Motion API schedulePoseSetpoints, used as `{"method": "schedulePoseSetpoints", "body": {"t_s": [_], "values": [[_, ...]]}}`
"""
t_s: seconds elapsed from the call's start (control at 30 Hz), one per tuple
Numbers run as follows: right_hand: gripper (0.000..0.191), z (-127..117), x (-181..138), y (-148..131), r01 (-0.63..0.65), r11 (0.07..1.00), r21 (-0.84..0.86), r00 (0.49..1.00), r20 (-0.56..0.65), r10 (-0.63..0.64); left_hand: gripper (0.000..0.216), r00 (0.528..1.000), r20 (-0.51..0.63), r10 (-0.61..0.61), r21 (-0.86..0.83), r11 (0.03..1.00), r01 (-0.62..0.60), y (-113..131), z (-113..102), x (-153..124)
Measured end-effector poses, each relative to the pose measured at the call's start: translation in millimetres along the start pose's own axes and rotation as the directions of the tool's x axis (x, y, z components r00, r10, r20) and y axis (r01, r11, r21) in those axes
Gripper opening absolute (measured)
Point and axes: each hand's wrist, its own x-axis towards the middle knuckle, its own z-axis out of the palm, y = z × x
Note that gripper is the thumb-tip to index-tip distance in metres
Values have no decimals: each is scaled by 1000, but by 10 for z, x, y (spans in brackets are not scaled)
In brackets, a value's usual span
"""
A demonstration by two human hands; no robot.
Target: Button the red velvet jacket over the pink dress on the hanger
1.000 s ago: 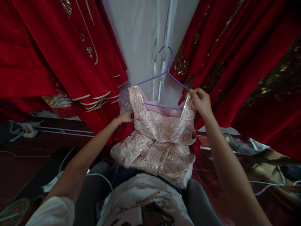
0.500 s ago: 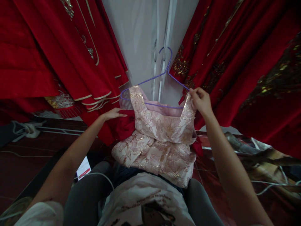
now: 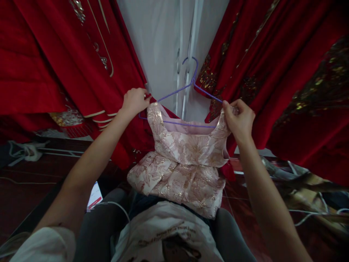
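A small pink dress with gold floral brocade [image 3: 185,160] hangs on a purple wire hanger [image 3: 188,87] in front of me, its skirt resting on my lap. My left hand [image 3: 134,102] is closed at the hanger's left end, beside the dress's left shoulder strap, gripping red fabric there. My right hand [image 3: 237,118] pinches the dress's right shoulder strap against the hanger's right arm. The hanger's hook stands up in front of a pale wall.
Red garments with gold trim [image 3: 68,62] hang at the left and more red embroidered ones [image 3: 286,72] at the right. Dark floor lies below with white cables [image 3: 24,151], a small card [image 3: 94,194] by my left knee, and clutter [image 3: 305,182] at the right.
My left hand rose from the dress's left side up to the hanger's left end and closed. My right hand kept its pinch and shifted slightly.
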Motion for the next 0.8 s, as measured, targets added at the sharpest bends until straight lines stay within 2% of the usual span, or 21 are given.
{"method": "schedulePoseSetpoints", "body": {"t_s": [0.1,0.17,0.3,0.4,0.47,0.57,0.63,0.67,0.7,0.73,0.8], "values": [[38,-76,-8,-104,24,996,-83,999,-19,-26,42,1000,4,-23,112,993,22,99,36,-177],[37,-80,-17,-169,33,993,-114,999,-17,-35,41,1000,28,-14,95,995,11,156,80,-200],[37,-66,-84,-293,35,992,-123,999,-30,-39,31,997,-5,81,-151,985,-81,420,124,-76],[37,-95,-149,-334,43,995,-94,998,-49,-48,27,972,-114,204,-380,895,-232,732,132,17],[38,-120,-154,-293,32,998,-50,999,-31,-34,28,948,-181,261,-473,822,-316,878,144,49],[41,-104,-31,-101,-2,1000,8,998,55,1,31,929,-195,315,-540,757,-369,868,193,82],[45,-38,149,79,-15,999,47,983,182,6,32,921,-179,347,-549,741,-386,732,250,118],[47,10,260,163,-27,997,78,962,272,5,31,916,-179,360,-551,734,-397,651,283,142],[48,64,376,233,-60,991,117,917,399,8,30,911,-184,369,-555,726,-406,574,317,169],[47,122,492,281,-119,980,159,850,527,17,30,908,-181,378,-565,716,-410,509,351,197],[40,241,689,289,-247,941,231,611,791,-34,30,908,-119,402,-605,696,-387,430,416,248]]}}
